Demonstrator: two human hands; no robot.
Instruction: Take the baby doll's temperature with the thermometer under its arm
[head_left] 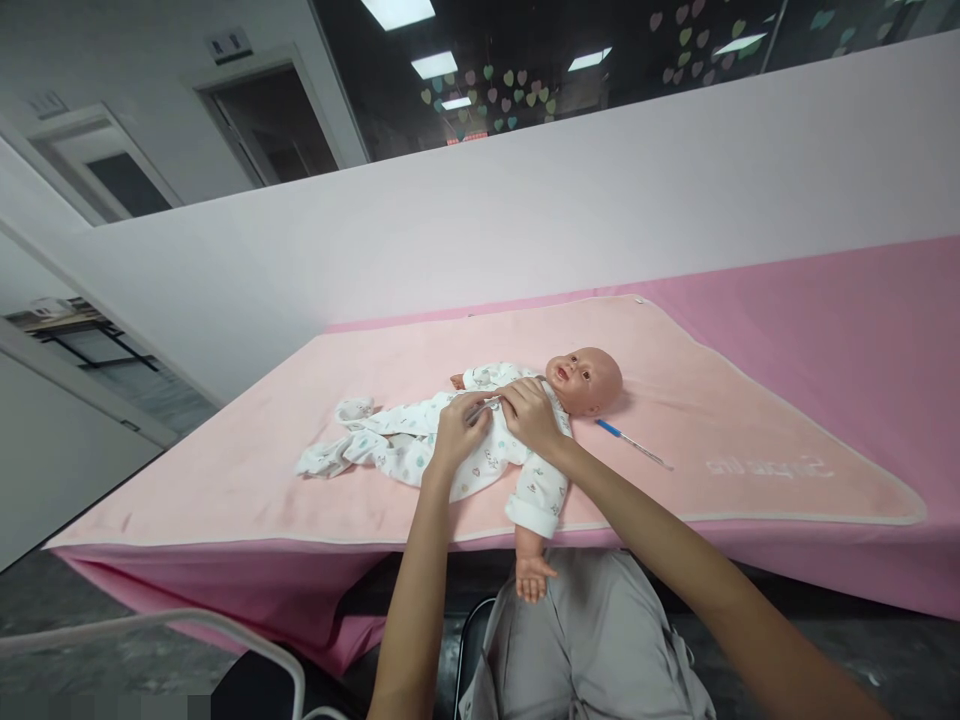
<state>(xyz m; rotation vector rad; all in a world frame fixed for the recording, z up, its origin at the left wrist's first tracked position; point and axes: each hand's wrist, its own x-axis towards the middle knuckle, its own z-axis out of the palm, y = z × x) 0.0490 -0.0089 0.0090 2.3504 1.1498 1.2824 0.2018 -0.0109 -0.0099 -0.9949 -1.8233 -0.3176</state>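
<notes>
A baby doll lies on its back, its bald head to the right. It wears a white patterned romper, whose legs stretch flat to the left. My left hand is closed on the front of the romper at the doll's belly, with the fingertips pinching the cloth edge. Beside it, on the chest, my right hand has its fingers bent together over the same opening; they grip the cloth there, partly hidden. The doll's near arm hangs over the table's front edge.
Right of the doll lies a thin thermometer with a blue end. A peach mat covers part of the pink-clothed table. Behind rises a white partition. A chair's metal frame stands at the lower left.
</notes>
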